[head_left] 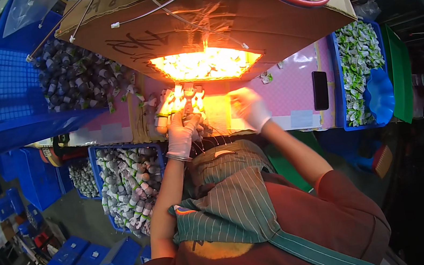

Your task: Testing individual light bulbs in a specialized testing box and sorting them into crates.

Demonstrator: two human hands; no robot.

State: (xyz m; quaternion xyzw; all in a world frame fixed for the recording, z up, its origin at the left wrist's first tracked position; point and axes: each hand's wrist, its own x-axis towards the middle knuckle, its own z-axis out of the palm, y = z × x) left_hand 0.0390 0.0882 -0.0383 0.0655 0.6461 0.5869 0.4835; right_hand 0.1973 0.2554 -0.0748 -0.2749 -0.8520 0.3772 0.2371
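My left hand (182, 134), in a thin white glove with the fingertips showing, is closed around a small cluster of bottle-shaped pieces (163, 122) with pale and grey bodies. They sit at the front of a brightly lit opening (208, 64) in a cardboard box, and the glare washes out their upper ends. To the right, my gloved right hand (250, 108) hovers over the orange-lit worktop, apart from the pieces. Its fingers look curled but are smeared by motion, so whether it holds anything cannot be told.
Many similar pieces (70, 71) are heaped beside a blue crate (32, 125) on the left. Another blue tray (159, 153) of them stands below the worktop. At right lie a phone (320, 90), a bin of green-and-white pieces (357, 52) and a blue scalloped dish (380, 97). Cables (177, 2) hang over the cardboard box (300, 25).
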